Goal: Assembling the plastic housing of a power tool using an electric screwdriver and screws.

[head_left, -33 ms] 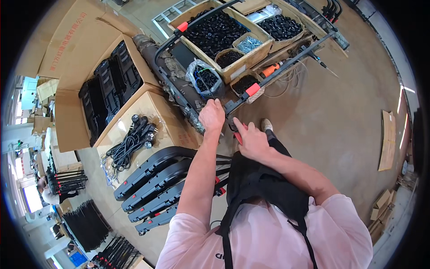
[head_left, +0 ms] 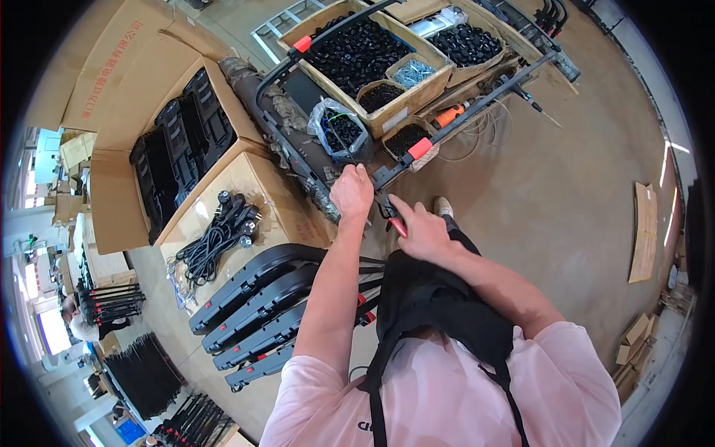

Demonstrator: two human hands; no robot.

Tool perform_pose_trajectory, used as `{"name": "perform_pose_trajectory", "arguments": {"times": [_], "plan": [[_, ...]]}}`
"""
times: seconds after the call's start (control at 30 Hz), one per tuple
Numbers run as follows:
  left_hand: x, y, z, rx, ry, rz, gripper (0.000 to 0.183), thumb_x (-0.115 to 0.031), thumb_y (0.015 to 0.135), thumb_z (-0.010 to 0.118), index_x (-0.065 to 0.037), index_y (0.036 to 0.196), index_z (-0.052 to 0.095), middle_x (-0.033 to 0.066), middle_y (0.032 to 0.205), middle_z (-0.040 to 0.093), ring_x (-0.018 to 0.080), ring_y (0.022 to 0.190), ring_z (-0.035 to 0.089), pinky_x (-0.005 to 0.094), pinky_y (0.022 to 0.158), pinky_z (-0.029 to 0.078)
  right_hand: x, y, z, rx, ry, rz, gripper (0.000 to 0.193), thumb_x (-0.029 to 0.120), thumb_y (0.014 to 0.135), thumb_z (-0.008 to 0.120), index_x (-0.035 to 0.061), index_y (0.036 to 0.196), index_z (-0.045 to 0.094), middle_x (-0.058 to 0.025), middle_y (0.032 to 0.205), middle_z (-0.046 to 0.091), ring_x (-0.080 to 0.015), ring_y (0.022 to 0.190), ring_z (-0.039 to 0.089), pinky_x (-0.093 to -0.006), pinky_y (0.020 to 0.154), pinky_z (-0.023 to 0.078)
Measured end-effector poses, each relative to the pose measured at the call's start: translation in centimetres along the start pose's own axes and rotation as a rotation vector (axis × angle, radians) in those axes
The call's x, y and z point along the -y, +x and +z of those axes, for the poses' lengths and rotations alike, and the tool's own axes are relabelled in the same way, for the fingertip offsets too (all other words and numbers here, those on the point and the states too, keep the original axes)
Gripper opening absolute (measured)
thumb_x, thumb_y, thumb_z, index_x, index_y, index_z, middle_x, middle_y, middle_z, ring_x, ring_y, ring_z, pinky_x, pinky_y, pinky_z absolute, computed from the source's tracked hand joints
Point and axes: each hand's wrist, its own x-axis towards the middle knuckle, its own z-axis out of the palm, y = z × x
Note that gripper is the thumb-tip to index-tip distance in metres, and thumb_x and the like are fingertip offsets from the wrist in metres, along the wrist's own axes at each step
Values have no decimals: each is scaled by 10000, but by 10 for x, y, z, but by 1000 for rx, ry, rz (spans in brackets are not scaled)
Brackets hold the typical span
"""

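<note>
My right hand [head_left: 426, 229] is wrapped round a pair of red-handled pliers [head_left: 397, 222], with the dark jaws close to the lower end of a dark bar frame [head_left: 383, 177]. To its left, my left hand [head_left: 351, 194] is closed in a pinch at the frame's near end, and a thin dark strand seems to run up from its fingers. What exactly it grips is too small to make out. Just beyond it sits a clear plastic bag [head_left: 339, 130] of small black parts. The frame has red pieces [head_left: 419, 149] on its bars.
Behind stand bins of black parts [head_left: 357, 56], a small tub of screws [head_left: 413, 73] and an orange power tool [head_left: 450, 115]. At left, an open carton [head_left: 119, 201] holds black mouldings; coiled cables [head_left: 216, 235] lie on a closed box. Several black curved housings [head_left: 257, 287] lie beside my left forearm.
The pliers' red handles, spread apart before, have come together in my right hand, and its fingers have curled in. My left hand stays in about the same place.
</note>
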Motion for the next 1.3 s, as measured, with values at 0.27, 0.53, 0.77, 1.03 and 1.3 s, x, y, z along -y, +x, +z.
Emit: {"name": "perform_pose_trajectory", "arguments": {"times": [0.27,0.53,0.77,1.03,1.3], "plan": [[-7,5,0,29,-46,-48,417,-406,1026,557,-35,925,719,269,939,741,482,923,709,577,844,538,-76,35,37,610,1266,83,1011,38,766,615,67,1685,195,-98,1020,620,-203,850,621,-315,710,502],[-9,8,4,-14,-51,-115,409,-387,1014,572,-31,872,715,272,894,734,482,884,707,577,825,533,-75,25,-5,402,204,20,642,144,908,534,-29,1519,439,-339,1386,585,-450,1326,564,-506,1076,471],[-1,5,5,-42,-31,-129,386,-362,1034,560,-36,877,695,280,837,721,486,810,706,584,772,540,-123,133,57,345,226,240,543,329,884,697,4,1311,609,-269,1138,722,-389,1076,711,-489,932,553],[-21,13,10,-56,-34,-200,404,-391,1041,581,-45,862,688,250,820,705,481,792,687,576,735,518,-164,207,161,123,459,269,474,261,851,781,78,1269,651,-142,1156,736,-311,1118,696,-379,982,546],[-7,8,2,-46,36,-242,367,-380,1041,579,-65,880,676,250,797,707,488,773,687,581,715,519,-136,161,74,464,405,-89,457,414,938,703,103,1273,714,-151,1114,760,-312,1112,714,-400,990,544]]}}
